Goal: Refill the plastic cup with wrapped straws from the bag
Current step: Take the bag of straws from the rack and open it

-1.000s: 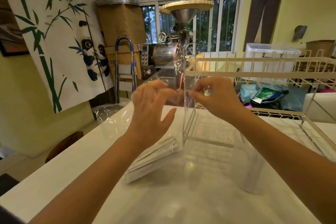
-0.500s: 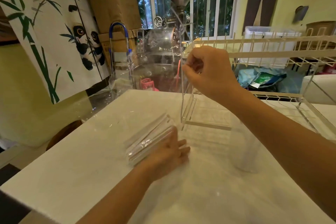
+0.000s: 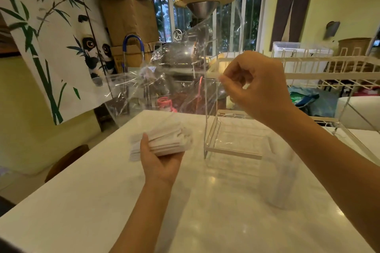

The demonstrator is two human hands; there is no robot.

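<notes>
My left hand [image 3: 159, 160] grips a thick bundle of white paper-wrapped straws [image 3: 164, 139] just above the white table [image 3: 82, 211]. My right hand [image 3: 257, 86] is raised and pinches the edge of the clear plastic bag [image 3: 156, 86], which hangs stretched out to the left, free of the bundle. The clear plastic cup [image 3: 281, 178] stands on the table at the right, under my right forearm. It is blurred, and I cannot make out its contents.
A clear acrylic stand [image 3: 226, 139] rises upright at the table's middle, between my hands. A white wire dish rack [image 3: 329, 68] fills the back right. A metal machine with a funnel [image 3: 201, 26] stands beyond the far edge.
My left hand went from a loose pose near the bag top down to the straws and closed on them. My right hand lifted the bag up and off the bundle.
</notes>
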